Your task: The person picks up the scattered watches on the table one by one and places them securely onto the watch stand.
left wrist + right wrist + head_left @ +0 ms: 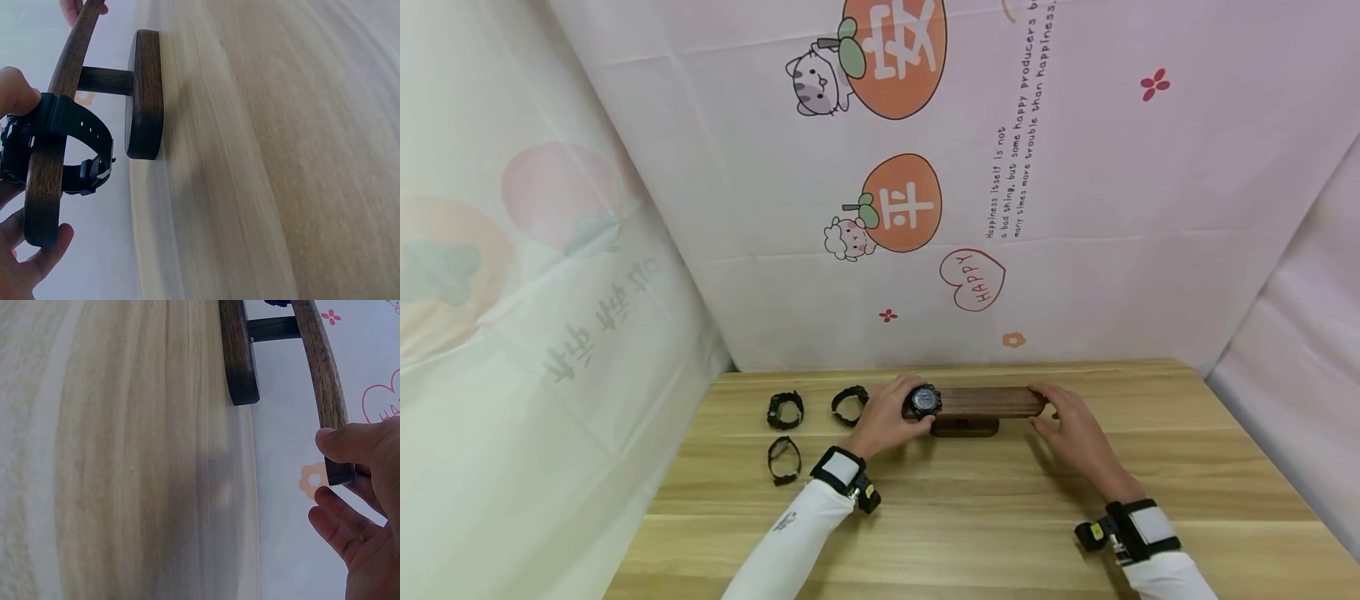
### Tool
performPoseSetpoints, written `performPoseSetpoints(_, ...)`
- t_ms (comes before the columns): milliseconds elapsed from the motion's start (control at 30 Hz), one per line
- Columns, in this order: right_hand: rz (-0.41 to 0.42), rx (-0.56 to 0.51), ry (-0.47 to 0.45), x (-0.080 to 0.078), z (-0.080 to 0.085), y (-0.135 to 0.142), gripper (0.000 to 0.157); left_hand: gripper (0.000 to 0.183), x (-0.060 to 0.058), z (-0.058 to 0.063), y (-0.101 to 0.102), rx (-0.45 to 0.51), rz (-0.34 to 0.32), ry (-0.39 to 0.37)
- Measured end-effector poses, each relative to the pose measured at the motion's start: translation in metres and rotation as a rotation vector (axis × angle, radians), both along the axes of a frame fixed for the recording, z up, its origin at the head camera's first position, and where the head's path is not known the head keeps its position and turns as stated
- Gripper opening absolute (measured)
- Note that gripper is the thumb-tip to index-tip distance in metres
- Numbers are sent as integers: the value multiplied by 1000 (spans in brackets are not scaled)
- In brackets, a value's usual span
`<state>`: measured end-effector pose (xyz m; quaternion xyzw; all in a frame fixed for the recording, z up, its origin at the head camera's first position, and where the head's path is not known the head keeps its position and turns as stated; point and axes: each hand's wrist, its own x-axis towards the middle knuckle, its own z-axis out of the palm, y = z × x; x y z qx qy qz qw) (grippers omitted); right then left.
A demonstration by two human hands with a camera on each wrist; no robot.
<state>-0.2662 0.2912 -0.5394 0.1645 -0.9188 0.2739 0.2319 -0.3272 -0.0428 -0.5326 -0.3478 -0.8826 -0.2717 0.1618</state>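
A dark wooden watch stand has a long crossbar on a short post above an oblong base. Around the bar's left end hangs a black wristwatch, its dial up and its buckled strap looped beneath the bar. My left hand holds this watch, the thumb against its strap in the left wrist view and other fingers around the bar's end. At the opposite end, my right hand grips the crossbar, thumb on the near side; two of its fingers extend below the tip.
Left of the stand, three more black watches lie on the wood-grain table: one at the back left, one beside my left hand, and one nearer the front. A printed white curtain hangs behind the table.
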Motion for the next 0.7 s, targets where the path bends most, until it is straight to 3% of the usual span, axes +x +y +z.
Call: performPoseSetpoints(700, 6, -4, 6, -1, 0, 1, 58, 59, -2, 1, 12, -31, 5, 58)
